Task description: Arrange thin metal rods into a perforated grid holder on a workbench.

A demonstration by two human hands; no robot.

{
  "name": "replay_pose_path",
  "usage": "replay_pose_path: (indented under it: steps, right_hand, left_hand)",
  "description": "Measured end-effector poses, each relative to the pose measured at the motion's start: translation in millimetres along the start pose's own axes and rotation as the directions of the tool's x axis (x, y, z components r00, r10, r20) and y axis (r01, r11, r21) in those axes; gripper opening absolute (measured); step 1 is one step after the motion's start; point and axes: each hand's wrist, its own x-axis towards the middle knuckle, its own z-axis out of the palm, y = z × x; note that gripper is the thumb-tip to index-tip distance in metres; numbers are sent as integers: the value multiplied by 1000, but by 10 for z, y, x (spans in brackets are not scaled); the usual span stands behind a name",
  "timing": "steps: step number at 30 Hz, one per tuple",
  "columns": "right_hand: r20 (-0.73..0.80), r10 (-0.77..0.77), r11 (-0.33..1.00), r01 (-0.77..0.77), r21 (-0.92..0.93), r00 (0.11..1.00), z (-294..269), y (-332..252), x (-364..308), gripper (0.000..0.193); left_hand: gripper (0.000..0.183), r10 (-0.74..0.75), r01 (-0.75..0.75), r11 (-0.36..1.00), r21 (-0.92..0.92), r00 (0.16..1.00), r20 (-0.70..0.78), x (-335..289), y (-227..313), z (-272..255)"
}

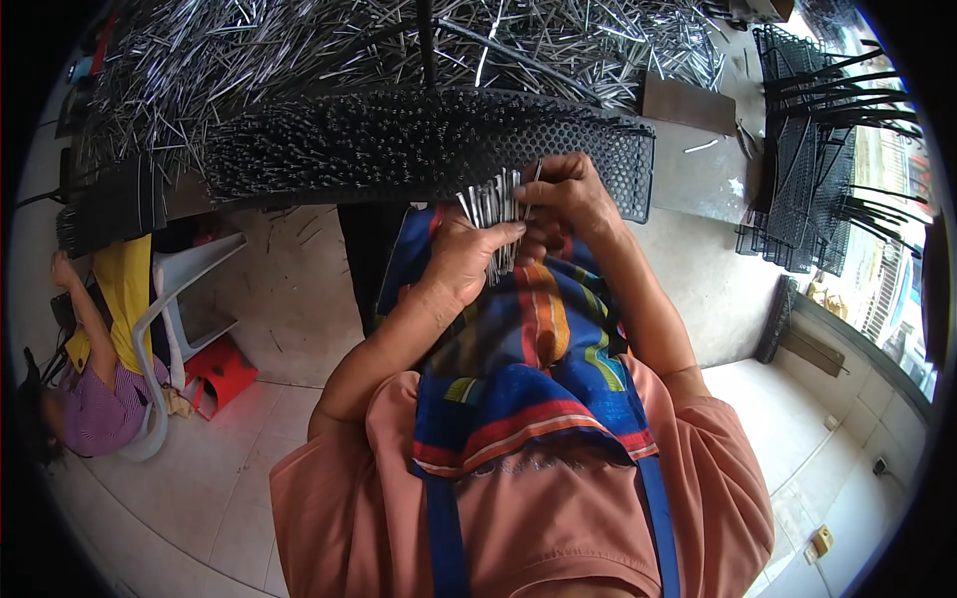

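My left hand (459,263) is closed around a bundle of thin silvery metal strips (491,204), which fan out above and below the thumb. My right hand (578,199) is beside it, with thumb and forefinger pinching a single slim strip (539,171) upright. Just beyond both hands lies a long black perforated rack (623,167). Many dark-tipped strips stand packed in its holes on the left and middle, while bare holes show at its right end. The fingers of my right hand are partly hidden behind the bundle.
A large heap of loose metal strips (299,60) covers the far table. A brown flat block (688,104) and pliers (746,138) lie at the right. Black mesh racks (807,189) stand further right. Another person (105,399) sits at far left near a grey chair (155,374).
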Motion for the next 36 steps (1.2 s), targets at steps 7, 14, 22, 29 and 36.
replay_pose_path:
  steps: [7, 14, 22, 29, 36]
  right_hand:
    - [-33, 54, 989, -49, 139, 998, -3, 58, 59, 9]
    - [-518, -676, 711, 650, -269, 524, 208, 60, 268, 9]
    - [-432, -756, 650, 646, -401, 492, 346, 215, 449, 13]
    - [-325, -811, 574, 554, -603, 486, 412, 53, 412, 14]
    - [-300, -810, 564, 530, -633, 504, 414, 37, 420, 15]
  left_hand:
    - [15, 114, -128, 987, -92, 982, -148, -25, -129, 34]
    - [17, 17, -34, 997, -66, 969, -248, -55, -332, -181]
    - [24, 77, -90, 995, -50, 973, -219, -72, -305, -160]
    - [30, 100, -90, 994, 56, 973, -208, -170, -264, -119]
    - [19, 50, -33, 993, 112, 988, -147, -230, -289, -142]
